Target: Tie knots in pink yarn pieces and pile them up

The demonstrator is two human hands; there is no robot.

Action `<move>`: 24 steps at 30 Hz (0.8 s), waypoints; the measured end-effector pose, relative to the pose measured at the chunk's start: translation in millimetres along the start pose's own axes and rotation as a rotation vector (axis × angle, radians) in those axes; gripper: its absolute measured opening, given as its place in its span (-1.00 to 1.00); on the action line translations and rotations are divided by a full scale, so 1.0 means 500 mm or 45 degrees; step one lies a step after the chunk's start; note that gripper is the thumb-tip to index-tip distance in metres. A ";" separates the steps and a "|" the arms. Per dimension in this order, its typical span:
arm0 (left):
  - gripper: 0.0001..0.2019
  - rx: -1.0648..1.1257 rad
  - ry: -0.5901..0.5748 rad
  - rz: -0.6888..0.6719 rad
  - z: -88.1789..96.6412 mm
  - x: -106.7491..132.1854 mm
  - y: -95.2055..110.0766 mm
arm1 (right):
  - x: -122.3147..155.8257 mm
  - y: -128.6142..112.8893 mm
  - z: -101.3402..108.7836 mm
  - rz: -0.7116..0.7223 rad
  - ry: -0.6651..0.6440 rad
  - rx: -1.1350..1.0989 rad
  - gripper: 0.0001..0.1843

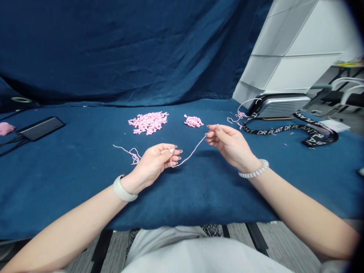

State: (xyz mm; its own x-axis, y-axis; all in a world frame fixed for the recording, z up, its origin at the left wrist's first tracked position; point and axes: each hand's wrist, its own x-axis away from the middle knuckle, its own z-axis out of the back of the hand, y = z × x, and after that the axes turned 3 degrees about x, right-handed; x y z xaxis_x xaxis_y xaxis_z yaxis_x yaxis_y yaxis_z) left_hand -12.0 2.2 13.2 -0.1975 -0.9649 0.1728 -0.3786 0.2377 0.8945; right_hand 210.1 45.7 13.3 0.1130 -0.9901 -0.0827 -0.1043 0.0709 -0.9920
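Blue cloth point(85, 197), pink yarn point(189, 154) between hands point(152, 167) point(230, 146)

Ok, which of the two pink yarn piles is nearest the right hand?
The small pile, just beyond the fingertips of the right hand; the much larger pile lies farther left on the blue cloth.

The right hand point(230, 146) could likely cross blue cloth point(71, 189) up to the silver case point(280, 106).
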 end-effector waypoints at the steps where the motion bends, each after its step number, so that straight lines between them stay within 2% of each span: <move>1: -0.81 -0.013 0.001 -0.001 0.000 0.001 -0.001 | 0.002 0.001 -0.003 -0.013 -0.014 0.019 -0.50; 4: -0.81 -0.041 -0.014 -0.024 0.000 0.004 -0.001 | 0.009 0.000 -0.011 -0.053 -0.096 0.057 -0.52; 9: -0.78 -0.110 -0.042 -0.076 -0.001 0.007 -0.001 | 0.018 -0.003 -0.014 -0.079 -0.248 -0.049 -0.63; 13: -0.72 -0.134 -0.055 -0.060 -0.002 0.008 -0.003 | 0.020 -0.003 -0.009 -0.126 -0.507 -0.071 -0.59; 16: -0.67 -0.139 -0.031 -0.053 -0.003 0.009 -0.003 | 0.023 -0.005 -0.012 -0.117 -0.624 0.062 -0.50; 21: -0.79 -0.196 0.008 -0.087 -0.005 0.011 -0.007 | 0.033 0.000 -0.032 -0.106 -0.649 0.461 -0.66; 24: -0.80 -0.228 -0.001 -0.095 -0.004 0.010 -0.014 | 0.041 0.006 -0.041 -0.084 -0.713 0.492 -0.60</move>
State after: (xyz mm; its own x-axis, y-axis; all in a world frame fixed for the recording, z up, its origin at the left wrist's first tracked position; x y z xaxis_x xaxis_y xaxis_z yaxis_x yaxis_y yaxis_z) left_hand -8.6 -4.8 8.7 -0.1757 -0.9791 0.1028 -0.2257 0.1417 0.9638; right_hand 191.9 23.3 10.7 0.6119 -0.7896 0.0456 0.2692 0.1538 -0.9507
